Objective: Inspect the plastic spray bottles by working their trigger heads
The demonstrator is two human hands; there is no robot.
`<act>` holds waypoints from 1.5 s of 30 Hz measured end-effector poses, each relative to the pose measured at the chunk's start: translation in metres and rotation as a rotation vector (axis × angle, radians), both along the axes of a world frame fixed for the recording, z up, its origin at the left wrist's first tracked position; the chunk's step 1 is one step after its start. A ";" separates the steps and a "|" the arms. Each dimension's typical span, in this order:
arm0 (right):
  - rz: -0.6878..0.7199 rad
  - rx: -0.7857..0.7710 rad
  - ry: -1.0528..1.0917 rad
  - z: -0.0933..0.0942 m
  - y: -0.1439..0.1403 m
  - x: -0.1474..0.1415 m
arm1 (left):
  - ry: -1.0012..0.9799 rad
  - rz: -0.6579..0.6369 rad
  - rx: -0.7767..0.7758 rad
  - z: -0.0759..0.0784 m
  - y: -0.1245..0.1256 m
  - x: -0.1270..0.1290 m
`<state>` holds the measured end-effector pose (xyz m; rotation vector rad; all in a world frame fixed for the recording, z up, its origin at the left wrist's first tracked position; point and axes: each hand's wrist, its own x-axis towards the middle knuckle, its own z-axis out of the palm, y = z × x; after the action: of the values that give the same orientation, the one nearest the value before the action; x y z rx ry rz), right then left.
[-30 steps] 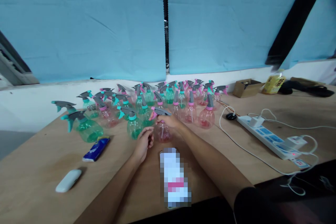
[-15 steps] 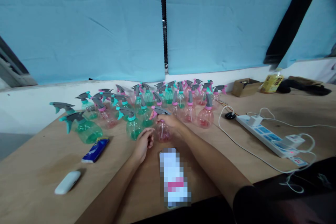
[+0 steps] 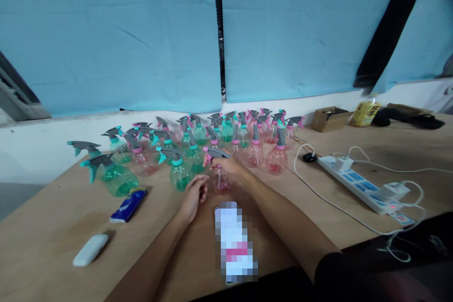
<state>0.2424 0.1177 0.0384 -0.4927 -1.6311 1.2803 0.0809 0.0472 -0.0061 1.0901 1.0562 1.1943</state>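
A pink spray bottle (image 3: pixel 221 180) with a grey and pink trigger head stands upright on the table, its nozzle pointing left. My right hand (image 3: pixel 226 165) is wrapped around its neck, just under the head. Low beside the bottle's left side is my left hand (image 3: pixel 195 193), its fingers curled in and nothing visible in them. A green spray bottle (image 3: pixel 180 177) stands just behind my left hand. Beyond both hands crowd several more green and pink spray bottles. In front of the held bottle lies a phone (image 3: pixel 235 243), its lit screen blurred out.
On the left lie a blue packet (image 3: pixel 128 205), a white rounded case (image 3: pixel 90 250) and a tilted green spray bottle (image 3: pixel 120 181). To the right are a power strip (image 3: pixel 357 184) with plugged-in chargers and loose white cables, a cardboard box (image 3: pixel 329 119) and a yellow-labelled bottle (image 3: pixel 364 112).
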 end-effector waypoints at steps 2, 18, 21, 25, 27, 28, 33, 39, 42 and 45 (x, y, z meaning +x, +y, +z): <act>0.006 -0.004 -0.003 0.001 0.000 0.001 | 0.003 -0.003 0.005 -0.001 0.000 0.000; 0.002 -0.032 -0.021 0.001 -0.002 0.004 | 0.038 -0.007 0.013 0.003 -0.003 0.003; 0.020 -0.022 -0.008 0.002 -0.004 0.003 | 0.053 -0.005 0.021 0.003 -0.002 0.003; -0.004 -0.018 0.004 0.003 -0.006 0.003 | 0.062 -0.015 0.011 0.005 -0.004 0.004; -0.038 -0.007 0.000 0.002 -0.006 0.003 | 0.050 -0.041 -0.006 0.006 -0.005 0.005; -0.059 0.000 -0.001 0.000 -0.006 0.003 | 0.041 -0.057 -0.012 0.007 -0.005 0.005; -0.154 0.027 0.091 -0.012 -0.003 0.003 | 0.019 -0.115 -0.012 0.012 -0.011 0.008; -0.297 0.099 0.169 -0.033 0.000 0.002 | -0.006 -0.155 0.073 0.020 -0.019 0.010; -0.261 0.208 0.086 -0.043 0.000 0.000 | -0.033 -0.182 0.095 0.021 -0.020 0.010; -0.248 0.270 -0.004 -0.048 -0.002 -0.002 | -0.050 -0.192 0.098 0.018 -0.020 0.011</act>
<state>0.2406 0.1158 -0.0091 -0.5114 -1.6573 0.8625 0.0920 0.0274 0.0118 1.2031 0.8413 1.1223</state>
